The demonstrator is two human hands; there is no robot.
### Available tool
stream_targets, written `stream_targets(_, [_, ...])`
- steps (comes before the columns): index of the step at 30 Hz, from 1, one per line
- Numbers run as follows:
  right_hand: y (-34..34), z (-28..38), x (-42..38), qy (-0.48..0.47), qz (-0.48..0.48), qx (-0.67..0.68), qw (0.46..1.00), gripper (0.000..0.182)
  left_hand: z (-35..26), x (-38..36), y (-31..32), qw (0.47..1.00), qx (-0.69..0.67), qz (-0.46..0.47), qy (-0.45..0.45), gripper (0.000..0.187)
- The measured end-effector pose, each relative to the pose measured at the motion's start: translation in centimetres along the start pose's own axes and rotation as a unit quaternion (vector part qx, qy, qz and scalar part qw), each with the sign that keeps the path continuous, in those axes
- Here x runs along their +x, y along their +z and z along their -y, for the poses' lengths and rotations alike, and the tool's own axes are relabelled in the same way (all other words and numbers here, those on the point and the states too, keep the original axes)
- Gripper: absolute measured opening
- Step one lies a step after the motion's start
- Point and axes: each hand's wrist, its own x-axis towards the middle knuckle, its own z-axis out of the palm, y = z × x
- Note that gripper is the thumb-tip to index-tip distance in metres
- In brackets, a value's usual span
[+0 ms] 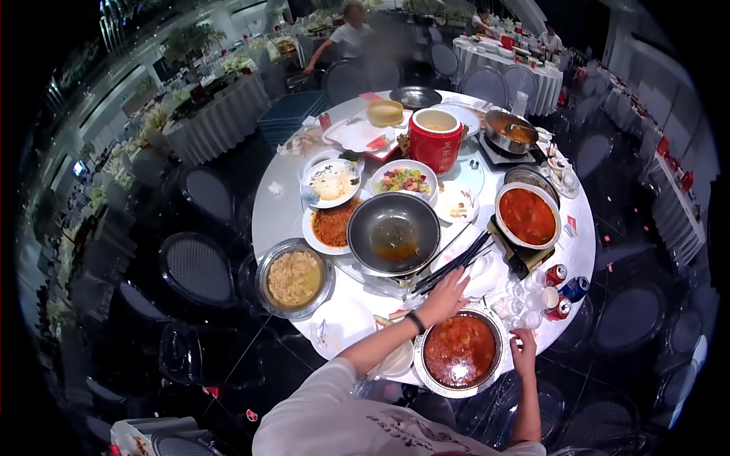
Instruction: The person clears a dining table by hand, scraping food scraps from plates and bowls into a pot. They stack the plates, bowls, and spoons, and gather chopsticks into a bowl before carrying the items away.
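Note:
Fingers stretched out, my left hand (445, 298) reaches across the table beside a bundle of black chopsticks (462, 262); whether the fingertips touch them is unclear. Below this hand is a silver-rimmed bowl of red soup (459, 351). My right hand (523, 352) is at the bowl's right side, near the table edge, its fingers curled together; anything in them is too small to make out. Just above it stand several clear cups (530, 304), with red cans (557, 274) and a blue can (576, 288) beyond. A dark pan (393, 233) with brown liquid lies up and left.
The round white table (275, 220) also holds a red container (436, 144), a pot of red soup (527, 216), a bowl of pale food (294, 278) and stacked plates (341, 328). Chairs (196, 266) surround it. A person (348, 38) is behind the table.

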Motion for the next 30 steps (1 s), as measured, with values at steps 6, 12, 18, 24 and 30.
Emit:
stream_targets(6, [-1.4,-2.5,-6.1,0.065,-0.006,-0.028,0.997,0.017,-3.1,-9.2,-15.4,0.989,-0.055,-0.110,-0.085,0.053])
stream_targets(12, [-2.1,-7.8,-11.3,0.125,-0.030,-0.026,0.991,0.016,0.9,-21.0,-20.9,0.911,0.150,-0.207,-0.324,0.048])
stream_targets(18, [-6.6,-8.7,-14.8,0.122,-0.069,-0.153,0.978,0.017,-1.2,-23.4,-19.7,0.901,0.140,-0.227,-0.343,0.047])
stream_targets(24, [-20.8,-15.6,-24.3,0.247,-0.153,-0.406,0.866,0.024,-7.0,-20.1,-17.0,0.914,0.120,-0.223,-0.316,0.048])
stream_targets(30, [-33.3,-17.5,-26.6,0.228,-0.162,-0.555,0.784,0.032,-15.9,-19.4,-10.4,0.907,0.146,-0.239,-0.314,0.044])
